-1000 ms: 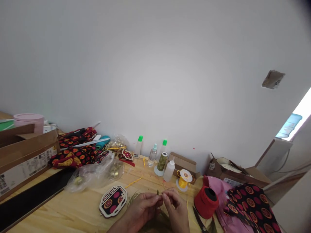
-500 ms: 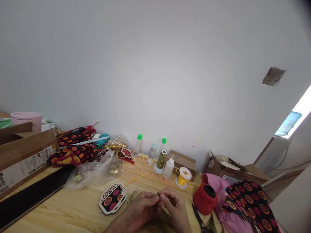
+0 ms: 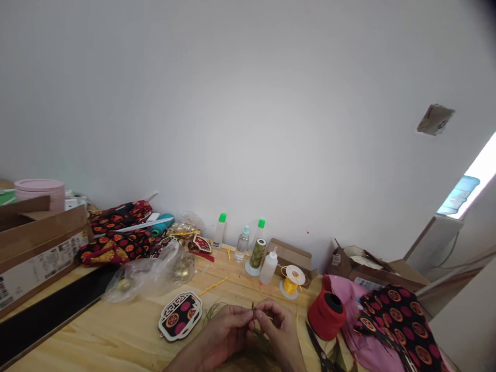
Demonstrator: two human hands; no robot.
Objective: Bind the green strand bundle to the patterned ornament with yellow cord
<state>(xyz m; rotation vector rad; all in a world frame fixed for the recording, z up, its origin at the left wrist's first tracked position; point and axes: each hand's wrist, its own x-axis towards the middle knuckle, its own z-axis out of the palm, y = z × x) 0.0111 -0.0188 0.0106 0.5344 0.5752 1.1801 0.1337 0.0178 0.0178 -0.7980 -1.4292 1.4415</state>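
Note:
At the bottom middle, my left hand (image 3: 227, 333) and my right hand (image 3: 277, 328) meet with thumbs and fingertips pinched together. Between them is the top of an olive-green thread bundle (image 3: 260, 351), and a short dark tip sticks up from the pinch. Its loose strands hang below my palms, partly hidden, and wisps (image 3: 211, 312) spread out left of my left hand. Left of that lies a flat ornament (image 3: 180, 316) with a white cut-out frame, patterned cloth and a yellow cord (image 3: 214, 285). Black scissors (image 3: 318, 347) lie right of my right hand.
Behind my hands stand an olive thread spool (image 3: 258, 254), a white squeeze bottle (image 3: 268, 267) and a yellow cord spool (image 3: 293, 283). A red thread cone (image 3: 327, 316) and pink cloth (image 3: 351, 310) are on the right. Plastic bags (image 3: 149, 276) and a cardboard box (image 3: 44, 253) occupy the left.
Both hands stay nearly in place, still pinching the thread bundle. A little more of its tip shows above my fingers, and more strands show beneath them.

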